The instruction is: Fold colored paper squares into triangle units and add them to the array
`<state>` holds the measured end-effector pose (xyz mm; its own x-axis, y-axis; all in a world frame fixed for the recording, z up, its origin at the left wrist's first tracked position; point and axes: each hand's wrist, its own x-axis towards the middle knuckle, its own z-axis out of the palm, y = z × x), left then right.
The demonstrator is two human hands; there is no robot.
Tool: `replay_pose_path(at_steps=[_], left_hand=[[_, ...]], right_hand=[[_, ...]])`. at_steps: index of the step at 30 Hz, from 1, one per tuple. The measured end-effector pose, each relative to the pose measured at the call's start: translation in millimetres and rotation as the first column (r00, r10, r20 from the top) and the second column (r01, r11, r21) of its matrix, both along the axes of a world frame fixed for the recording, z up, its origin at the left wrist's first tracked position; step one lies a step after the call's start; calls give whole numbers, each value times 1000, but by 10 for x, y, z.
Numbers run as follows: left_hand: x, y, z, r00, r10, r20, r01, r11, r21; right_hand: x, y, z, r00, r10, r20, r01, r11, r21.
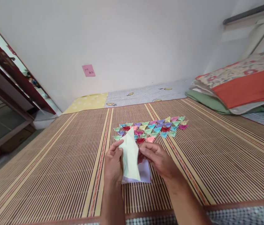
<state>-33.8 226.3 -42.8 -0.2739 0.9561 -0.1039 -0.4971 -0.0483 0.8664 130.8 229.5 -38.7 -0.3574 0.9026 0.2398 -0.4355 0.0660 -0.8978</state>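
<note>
A pale green sheet of paper point(130, 159), partly folded with a pointed top, is held upright between my two hands. My left hand point(114, 161) pinches its left edge between thumb and fingers. On the opposite edge, my right hand point(156, 157) grips the paper with thumb and fingertips. Beneath lies a stack of coloured paper point(145, 172), lavender on top, on the striped mat. Just beyond my hands, several small folded paper shapes point(157, 129) in many colours lie in rows; the held sheet hides some of them.
A striped bamboo mat point(75, 162) covers the bed. At the right are a folded orange and floral quilt point(246, 81) and green bedding point(207, 101). A pink note point(88, 70) is on the white wall behind. A door point(17, 68) stands at the left.
</note>
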Motion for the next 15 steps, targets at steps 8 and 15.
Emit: replay_pose_path(at_steps=[8,15], left_hand=[[-32,12,-52,994,46,-98,-48,999,-18],[-10,-1,-20,999,47,-15,-47,998,-34]], right_hand=[[35,-30,101,993,-83,84,81,996,28],[-12,21,-34,998,-58,6,58,998,-39]])
